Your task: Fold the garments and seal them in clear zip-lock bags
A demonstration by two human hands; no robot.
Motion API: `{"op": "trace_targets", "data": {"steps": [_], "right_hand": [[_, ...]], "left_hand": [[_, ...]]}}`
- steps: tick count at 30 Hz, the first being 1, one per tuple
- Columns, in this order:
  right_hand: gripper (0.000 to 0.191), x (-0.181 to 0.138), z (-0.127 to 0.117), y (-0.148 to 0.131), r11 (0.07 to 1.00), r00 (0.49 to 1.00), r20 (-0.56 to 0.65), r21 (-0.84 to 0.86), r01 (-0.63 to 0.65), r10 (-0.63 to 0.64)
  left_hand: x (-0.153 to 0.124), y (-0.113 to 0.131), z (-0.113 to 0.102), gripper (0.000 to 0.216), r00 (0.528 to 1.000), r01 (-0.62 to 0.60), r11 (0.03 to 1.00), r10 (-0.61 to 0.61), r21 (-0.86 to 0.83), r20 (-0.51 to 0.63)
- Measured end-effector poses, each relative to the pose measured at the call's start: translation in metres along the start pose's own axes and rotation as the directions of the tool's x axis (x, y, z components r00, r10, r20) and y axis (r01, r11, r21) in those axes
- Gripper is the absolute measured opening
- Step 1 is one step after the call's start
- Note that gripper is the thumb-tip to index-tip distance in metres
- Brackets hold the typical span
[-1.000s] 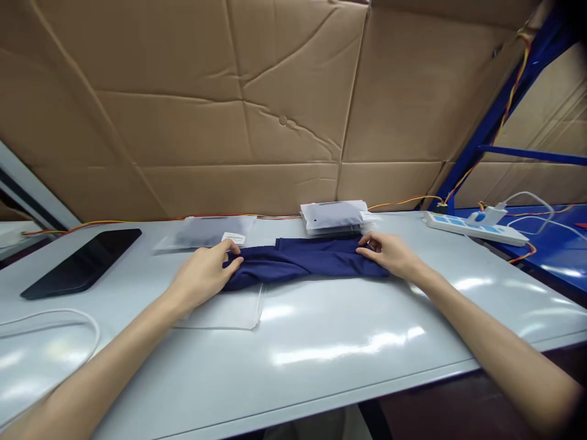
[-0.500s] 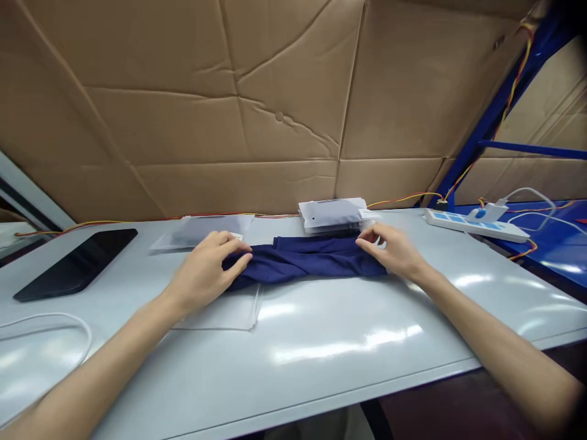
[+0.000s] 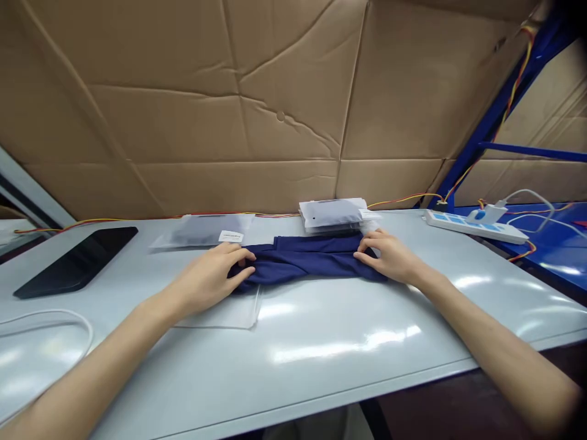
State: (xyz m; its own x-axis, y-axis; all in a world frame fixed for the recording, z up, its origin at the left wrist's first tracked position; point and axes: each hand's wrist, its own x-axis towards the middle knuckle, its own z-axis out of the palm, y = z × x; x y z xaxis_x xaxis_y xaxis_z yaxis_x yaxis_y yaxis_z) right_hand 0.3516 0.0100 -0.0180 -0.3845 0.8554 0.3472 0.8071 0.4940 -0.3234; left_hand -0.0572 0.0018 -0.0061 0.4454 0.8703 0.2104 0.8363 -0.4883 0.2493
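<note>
A navy blue garment (image 3: 305,260) lies folded into a long strip across the middle of the pale grey table (image 3: 321,342). My left hand (image 3: 211,276) grips its left end, fingers curled round the cloth. My right hand (image 3: 387,255) pinches its right end. A clear plastic bag (image 3: 224,313) lies flat under the garment's left part and my left hand.
Behind the garment sits a stack of bagged packets (image 3: 332,215); another flat bagged packet (image 3: 204,232) lies to its left. A black tablet (image 3: 77,260) and a white cable (image 3: 50,318) are at the left. A white power strip (image 3: 474,227) lies at the right. Cardboard lines the back.
Both hands shifted a little inward along the cloth and closed on its ends again; the garment strip is slightly shorter and more bunched.
</note>
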Motion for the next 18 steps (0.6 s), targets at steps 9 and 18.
{"op": "trace_targets", "data": {"steps": [9, 18], "right_hand": [[0.012, 0.001, 0.002, 0.006, 0.999, 0.995, -0.095, 0.047, 0.002, 0.002], [0.014, 0.005, 0.010, 0.023, 0.999, 0.993, -0.117, -0.034, -0.033, 0.029]], "left_hand": [[0.001, 0.005, -0.003, 0.034, 0.999, 0.022, 0.999, -0.023, -0.033, -0.029], [0.003, 0.004, -0.003, 0.032, 0.996, 0.083, 0.996, -0.083, -0.014, -0.009]]}}
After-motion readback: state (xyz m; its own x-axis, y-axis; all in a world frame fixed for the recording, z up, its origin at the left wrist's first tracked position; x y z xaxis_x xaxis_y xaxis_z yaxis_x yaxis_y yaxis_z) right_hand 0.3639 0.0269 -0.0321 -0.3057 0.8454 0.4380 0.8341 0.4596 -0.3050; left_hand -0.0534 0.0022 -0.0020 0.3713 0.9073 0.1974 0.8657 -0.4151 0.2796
